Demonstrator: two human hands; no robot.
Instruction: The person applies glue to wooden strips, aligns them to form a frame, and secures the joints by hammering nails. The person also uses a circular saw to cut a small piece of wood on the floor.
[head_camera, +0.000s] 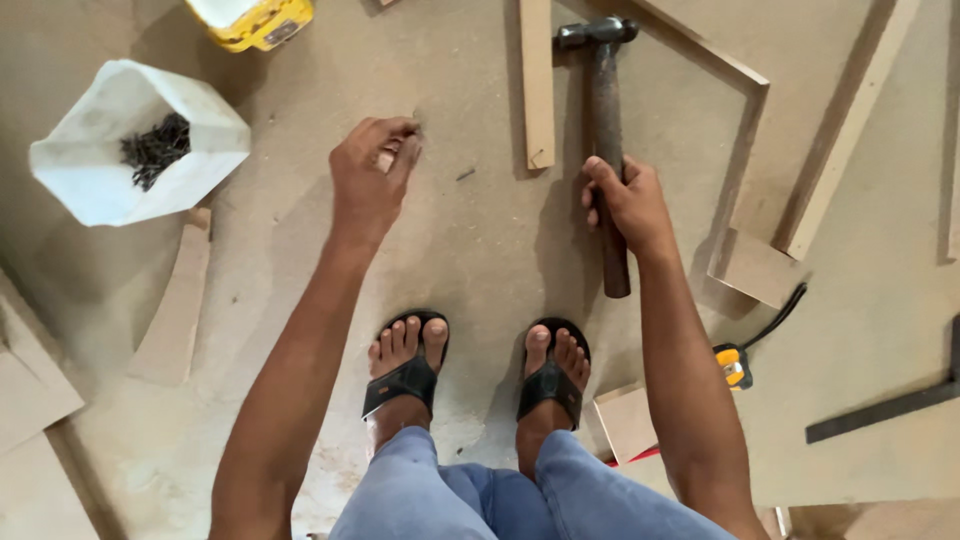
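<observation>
Beneath both hands lies the broad tan fibreboard sheet (480, 240). The right hand (628, 205) is clamped on the dark-handled steel hammer (604, 130), head pointing away. The left hand (372, 175), fingers pinched together, appears to set a small nail; white bag of dark nails (135, 145) lies further left. Judgement: nail being positioned; striking next demands steady alignment.

Hammer (605, 120): dark worn handle, steel head, lying roughly vertical in view, head pointing away from person, handle end toward feet. Right hand (628, 205) gripping handle about mid-length, fingers wrapping around it. Head sitting just beside narrow wood strip (537, 80). Left hand (375, 175) pinching something small at fingertips, likely nail, too small to confirm, over board floor (480, 250).
</observation>
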